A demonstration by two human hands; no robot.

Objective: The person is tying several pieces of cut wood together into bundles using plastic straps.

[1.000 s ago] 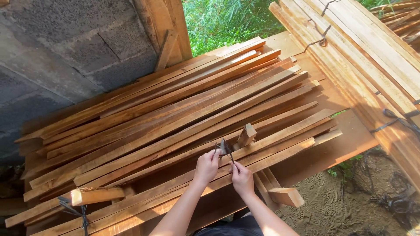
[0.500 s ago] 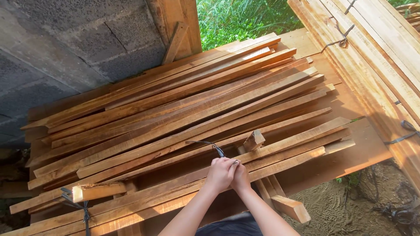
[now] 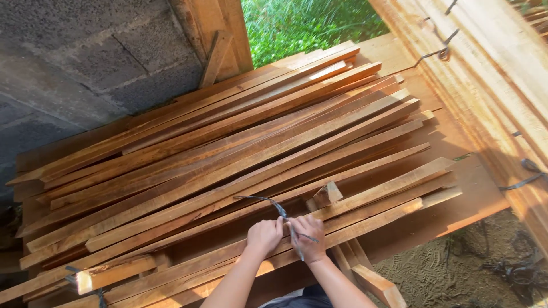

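My left hand (image 3: pixel 264 236) and my right hand (image 3: pixel 309 239) sit side by side over the near edge of a pile of long reddish wooden slats (image 3: pixel 228 142). Both pinch a thin dark metal wire (image 3: pixel 268 202) that loops out to the left above the slats, with loose ends poking down between the hands. A short wooden block (image 3: pixel 326 194) stands tilted on the slats just beyond my right hand.
A grey block wall (image 3: pixel 85 63) rises at the back left, and a wooden post (image 3: pixel 214 34) leans on it. Wire-tied bundles of pale boards (image 3: pixel 485 63) lie at right. Green plants show beyond. Sandy ground with tangled wire (image 3: pixel 514 271) lies at lower right.
My hands, first apart and then clasped together on the wire, have separated a little again. The wire's loop now stretches further left. The view has shifted slightly.
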